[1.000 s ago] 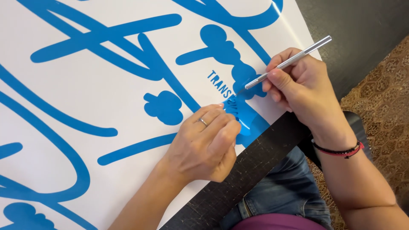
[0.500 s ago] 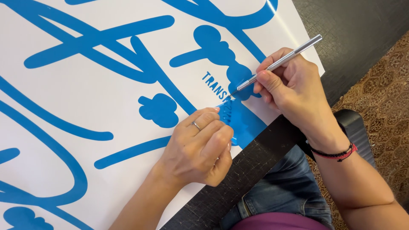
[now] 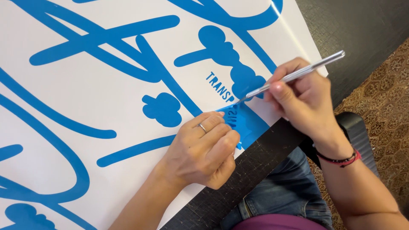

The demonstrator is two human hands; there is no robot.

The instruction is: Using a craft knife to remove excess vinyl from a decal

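A dark scratched surface (image 3: 255, 170) ran from 6 toward 1 o'clock. A patterned brown carpet (image 3: 387, 110) lay at 3 o'clock, beside a black chair arm (image 3: 355, 132). Blue jeans (image 3: 281, 196) showed at 5 o'clock.

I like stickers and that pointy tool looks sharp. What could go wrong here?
1. The silver pointed tool in the right hand works close to the left hand, whose fingertips press the blue vinyl piece; a slip might prick them.
2. The tip sits by the small blue letters; a stray lift could tear or pull one up.
3. The blue piece could fold and stick to itself.
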